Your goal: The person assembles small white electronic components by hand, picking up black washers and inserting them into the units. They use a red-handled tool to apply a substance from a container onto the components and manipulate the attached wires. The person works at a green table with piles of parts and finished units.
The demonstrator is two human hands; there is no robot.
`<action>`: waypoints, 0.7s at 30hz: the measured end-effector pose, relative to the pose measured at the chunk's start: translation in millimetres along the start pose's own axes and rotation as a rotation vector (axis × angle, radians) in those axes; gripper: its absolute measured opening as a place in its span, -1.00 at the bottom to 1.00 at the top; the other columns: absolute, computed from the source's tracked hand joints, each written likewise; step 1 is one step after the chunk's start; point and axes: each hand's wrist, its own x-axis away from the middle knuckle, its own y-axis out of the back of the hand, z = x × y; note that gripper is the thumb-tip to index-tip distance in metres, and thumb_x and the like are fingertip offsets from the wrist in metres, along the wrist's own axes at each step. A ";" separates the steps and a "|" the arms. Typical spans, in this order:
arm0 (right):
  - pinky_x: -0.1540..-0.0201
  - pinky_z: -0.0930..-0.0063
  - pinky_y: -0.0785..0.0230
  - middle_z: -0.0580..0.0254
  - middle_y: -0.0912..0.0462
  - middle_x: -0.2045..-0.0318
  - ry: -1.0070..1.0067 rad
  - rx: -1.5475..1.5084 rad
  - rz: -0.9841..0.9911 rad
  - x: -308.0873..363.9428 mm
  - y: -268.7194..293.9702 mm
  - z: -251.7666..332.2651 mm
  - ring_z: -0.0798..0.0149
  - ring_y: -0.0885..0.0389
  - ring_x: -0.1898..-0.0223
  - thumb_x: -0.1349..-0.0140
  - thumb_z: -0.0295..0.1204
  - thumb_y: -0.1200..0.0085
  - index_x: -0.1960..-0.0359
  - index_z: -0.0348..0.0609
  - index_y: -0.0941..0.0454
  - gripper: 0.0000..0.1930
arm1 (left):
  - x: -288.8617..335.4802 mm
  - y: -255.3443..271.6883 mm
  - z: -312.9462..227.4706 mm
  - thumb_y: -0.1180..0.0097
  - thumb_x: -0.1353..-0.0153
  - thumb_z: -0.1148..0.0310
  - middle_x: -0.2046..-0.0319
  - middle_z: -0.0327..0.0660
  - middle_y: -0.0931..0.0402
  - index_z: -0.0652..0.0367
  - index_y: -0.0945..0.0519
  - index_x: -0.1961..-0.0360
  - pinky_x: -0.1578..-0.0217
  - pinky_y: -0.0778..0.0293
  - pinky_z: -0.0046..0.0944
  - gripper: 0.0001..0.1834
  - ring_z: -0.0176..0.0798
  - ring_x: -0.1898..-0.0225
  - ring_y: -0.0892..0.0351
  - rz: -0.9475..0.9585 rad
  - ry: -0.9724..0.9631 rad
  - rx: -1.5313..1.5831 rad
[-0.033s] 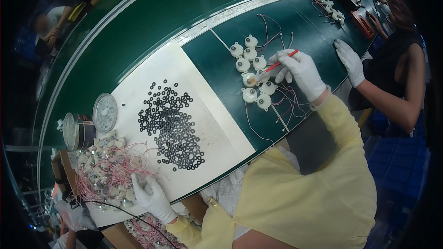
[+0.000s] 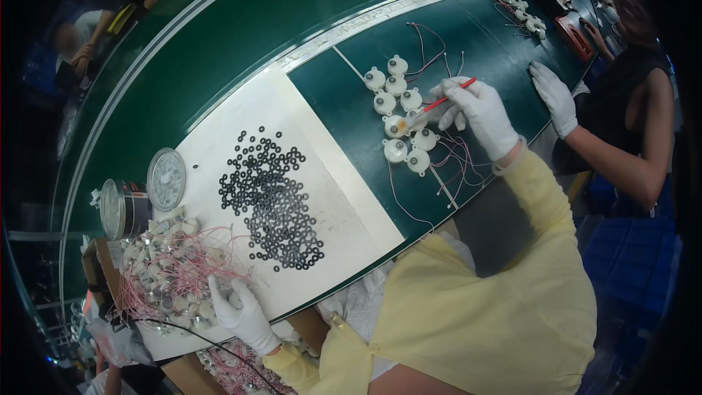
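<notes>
A gloved right hand, mine (image 2: pixel 482 121), grips a slim brush with a red handle (image 2: pixel 453 93). Its pale bristles touch one of several small round white motors (image 2: pixel 395 126) with dark shafts, grouped on the green mat; an orange-brown spot shows by the brush tip. Pink and white wires (image 2: pixel 461 157) trail from the motors below that hand. On the other side, my gloved left hand (image 2: pixel 245 316) lies at the edge of a heap of wired white motors (image 2: pixel 172 267), fingers apart, with nothing seen held in it.
Many black rubber rings (image 2: pixel 274 201) are spread on a white sheet (image 2: pixel 336 197). A tin (image 2: pixel 121 208) and a round lid (image 2: pixel 167 179) stand at left. A co-worker's gloved hand (image 2: pixel 554 99) rests on the mat at right. More motors (image 2: pixel 523 14) lie far right.
The brush and my right hand have shifted very slightly up and right, the tip still at the same motor. My left hand has stayed in place.
</notes>
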 end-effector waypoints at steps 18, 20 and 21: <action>0.53 0.70 -0.31 0.15 -0.77 0.22 0.031 0.061 -0.096 -0.8 25.8 -8.2 0.47 -0.70 0.50 -0.50 -0.24 -0.06 0.05 -0.32 -0.66 -0.66 | -1.3 -1.2 0.2 -0.24 -0.31 0.54 0.25 -0.03 -0.61 0.42 -0.52 -0.27 0.21 -0.48 -0.13 -0.50 -0.14 0.30 -0.50 -0.016 -0.022 0.063; 0.52 0.71 -0.30 0.14 -0.77 0.24 0.063 0.008 -0.121 3.0 27.5 -6.2 0.47 -0.70 0.50 -0.50 -0.22 -0.06 0.05 -0.32 -0.66 -0.66 | -1.1 -0.9 1.8 -0.24 -0.31 0.54 0.25 -0.03 -0.61 0.42 -0.51 -0.28 0.20 -0.48 -0.14 -0.49 -0.15 0.29 -0.50 -0.006 -0.008 0.059; 0.52 0.71 -0.30 0.15 -0.78 0.25 0.071 -0.002 -0.111 3.6 26.2 -4.5 0.47 -0.70 0.50 -0.50 -0.22 -0.07 0.05 -0.32 -0.66 -0.65 | -1.1 -0.5 2.0 -0.24 -0.31 0.54 0.24 -0.03 -0.61 0.42 -0.51 -0.28 0.19 -0.48 -0.14 -0.49 -0.15 0.28 -0.51 0.001 0.010 0.061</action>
